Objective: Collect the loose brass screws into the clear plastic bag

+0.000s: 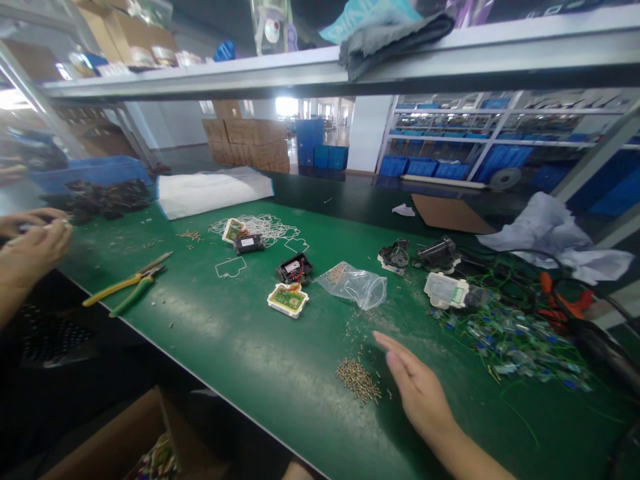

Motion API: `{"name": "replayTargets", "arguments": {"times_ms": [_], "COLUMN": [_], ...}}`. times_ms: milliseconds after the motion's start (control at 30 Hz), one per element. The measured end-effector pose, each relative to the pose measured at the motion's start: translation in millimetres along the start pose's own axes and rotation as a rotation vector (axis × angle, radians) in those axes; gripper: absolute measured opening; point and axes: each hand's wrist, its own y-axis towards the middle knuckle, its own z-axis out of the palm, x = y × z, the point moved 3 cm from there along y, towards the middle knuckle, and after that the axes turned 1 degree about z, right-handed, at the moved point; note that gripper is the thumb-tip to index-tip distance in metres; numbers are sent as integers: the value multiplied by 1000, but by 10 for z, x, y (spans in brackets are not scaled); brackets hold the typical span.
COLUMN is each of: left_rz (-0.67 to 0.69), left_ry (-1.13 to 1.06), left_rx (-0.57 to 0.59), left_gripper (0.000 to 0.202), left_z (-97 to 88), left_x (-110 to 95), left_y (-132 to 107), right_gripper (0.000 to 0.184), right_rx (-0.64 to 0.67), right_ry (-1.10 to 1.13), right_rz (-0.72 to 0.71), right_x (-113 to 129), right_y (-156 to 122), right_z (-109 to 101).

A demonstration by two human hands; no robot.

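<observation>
My right hand (423, 390) is held over the green table with its fingers stretched out and nothing in them. Just left of it lies a pile of small brass-coloured screws (357, 380), a few of them scattered near my fingers. Of my left hand (297, 470), only a bit of skin shows at the table's front edge; its fingers are hidden. Beyond the pile rests a clear plastic bag (357, 283) with more screws inside. A white casing with a green circuit board (289, 299) sits by a black housing with wires (294, 268).
At the left edge, a co-worker's hands (37, 233) hold something unclear. Pliers with yellow and green handles (133, 285) lie near the front edge. White cord loops (265, 229) lie farther back. Green-wired parts (525, 340) cover the right side. A shelf (280, 75) spans overhead.
</observation>
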Motion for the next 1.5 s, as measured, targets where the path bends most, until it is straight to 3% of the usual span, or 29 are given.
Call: {"name": "replayTargets", "arguments": {"times_ms": [33,100,200,300,433,667,833,1067,1300,1500], "left_rz": [-16,-50,-98,-131,-127,-12,94,128,-49,-224], "left_ry": [-19,-52,-87,-112,-130,-118,-98,-55,-24,-60], "left_rx": [11,28,42,41,13,-98,-177,-190,-12,242], "left_gripper": [28,29,33,42,46,51,38,39,41,32], "left_z": [12,27,21,-10,-59,-122,-187,-162,41,129], "left_x": [35,95,156,180,158,72,-14,-67,84,189], "left_y": [23,56,78,75,63,72,82,55,59,71], "right_gripper": [49,56,61,64,57,49,47,47,42,42], "right_rx": [-127,-238,-227,-186,-89,-119,200,744,1102,1254], "right_ry": [74,180,261,306,363,659,761,800,761,660], "right_rz": [110,244,299,298,256,246,294,378,385,328], "right_x": [-105,-241,-209,-5,161,-113,15,268,403,547], "right_y": [-36,-110,-183,-220,-200,348,641,554,270,49], "right_z": [-36,-19,156,391,572,318,472,801,903,909]}}
